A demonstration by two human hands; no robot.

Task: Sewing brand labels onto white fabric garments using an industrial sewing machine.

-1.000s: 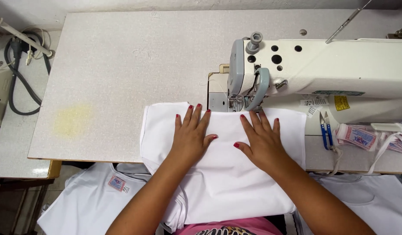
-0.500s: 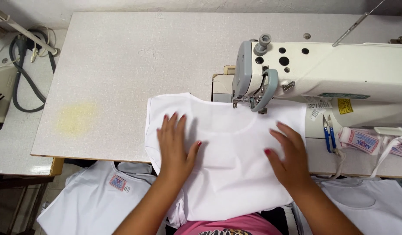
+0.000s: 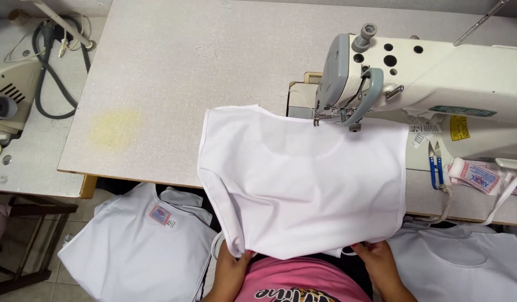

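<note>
A white garment [image 3: 303,179] lies spread on the sewing table [image 3: 174,78], its far edge under the needle of a white sewing machine [image 3: 426,72]. Its near edge hangs over the table's front. My left hand [image 3: 231,267] pinches the near left corner of the garment from below. My right hand [image 3: 376,260] grips the near right edge, fingers curled on the cloth. Both hands are low, close to my body.
A stack of white garments with a label [image 3: 141,240] lies below the table at left, and more white cloth [image 3: 465,263] at right. Blue snips [image 3: 436,165] and labels [image 3: 479,176] rest beside the machine. Another machine with grey cables [image 3: 23,95] stands at far left.
Both hands slid back from flat on top of the garment to its near edge and took hold of it. The garment now lies spread wider, hanging over the table's front.
</note>
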